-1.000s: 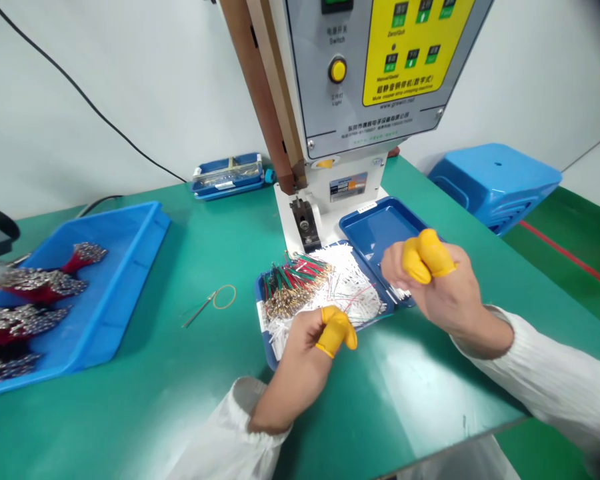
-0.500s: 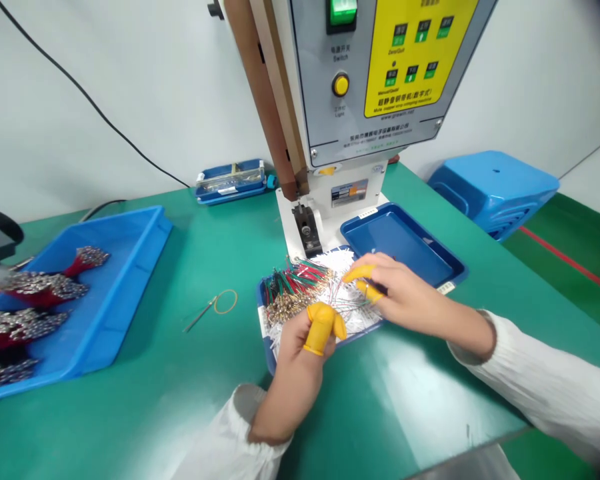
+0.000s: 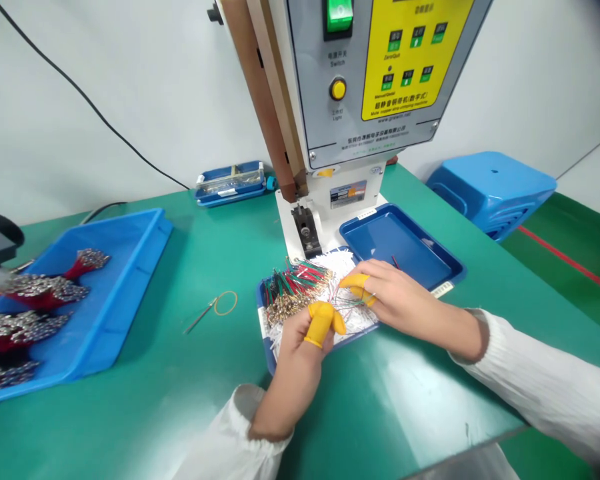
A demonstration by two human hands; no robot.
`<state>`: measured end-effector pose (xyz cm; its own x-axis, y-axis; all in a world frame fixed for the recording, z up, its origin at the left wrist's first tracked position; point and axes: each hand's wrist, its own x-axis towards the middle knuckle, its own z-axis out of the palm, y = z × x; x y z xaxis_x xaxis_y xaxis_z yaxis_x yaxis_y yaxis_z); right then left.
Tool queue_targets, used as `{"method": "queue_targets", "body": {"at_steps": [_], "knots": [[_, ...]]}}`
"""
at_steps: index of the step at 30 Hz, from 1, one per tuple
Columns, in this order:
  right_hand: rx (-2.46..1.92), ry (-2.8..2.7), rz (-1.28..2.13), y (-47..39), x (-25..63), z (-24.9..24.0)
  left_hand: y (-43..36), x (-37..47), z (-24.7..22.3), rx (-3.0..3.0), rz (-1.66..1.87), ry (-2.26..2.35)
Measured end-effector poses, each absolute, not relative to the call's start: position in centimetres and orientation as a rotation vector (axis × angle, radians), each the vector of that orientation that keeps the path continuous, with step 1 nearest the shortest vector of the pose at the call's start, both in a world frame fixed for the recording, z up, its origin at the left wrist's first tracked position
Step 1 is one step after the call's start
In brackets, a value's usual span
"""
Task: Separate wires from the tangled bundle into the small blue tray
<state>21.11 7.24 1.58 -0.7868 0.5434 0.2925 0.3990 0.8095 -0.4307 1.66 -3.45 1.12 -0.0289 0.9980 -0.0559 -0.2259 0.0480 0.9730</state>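
My left hand point(image 3: 307, 337), with yellow finger cots on, is closed in a pinch on thin wires point(image 3: 347, 305) that fan out to the right. My right hand point(image 3: 380, 287), also in yellow finger cots, has its thumb and fingertips closed around the wires' other part. Both hands are above a blue tray point(image 3: 261, 320) at the foot of the machine. Inside the tray, red, green and black wires with gold-coloured ends point(image 3: 297, 287) lie at the left, and short white pieces point(image 3: 343, 261) fill the rest. The exact fingertip contact is partly hidden.
A crimping machine point(image 3: 350, 133) stands behind the tray. To its right lies a dark blue tray point(image 3: 400, 240) with a small dark piece inside. A large blue bin point(image 3: 130, 287) holds wire bundles at left. A yellow ring and a thin rod point(image 3: 200, 317) lie between. A blue stool point(image 3: 495, 187) is beyond the table.
My right hand's thumb and index finger have come together on the wires, and the hand has shifted slightly left. My left hand keeps its pinch almost in place.
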Motion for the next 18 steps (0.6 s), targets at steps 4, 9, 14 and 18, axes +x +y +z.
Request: {"method": "queue_targets", "body": {"at_steps": [4, 9, 14, 18], "knots": [[-0.725, -2.664, 0.436, 7.10, 20.92, 1.59, -3.41, 1.60, 1.00, 0.996, 1.300, 1.098], [-0.682, -2.804, 0.381, 6.87, 21.00, 1.49, -3.26, 1.66, 1.06, 0.994, 1.282, 1.099], [-0.644, -2.680, 0.509, 6.87, 21.18, 1.60, -3.27, 1.66, 1.18, 0.996, 1.276, 1.099], [-0.775, -2.353, 0.751, 7.07, 21.13, 2.02, -3.44, 1.34, 0.68, 1.052, 1.235, 1.124]]}}
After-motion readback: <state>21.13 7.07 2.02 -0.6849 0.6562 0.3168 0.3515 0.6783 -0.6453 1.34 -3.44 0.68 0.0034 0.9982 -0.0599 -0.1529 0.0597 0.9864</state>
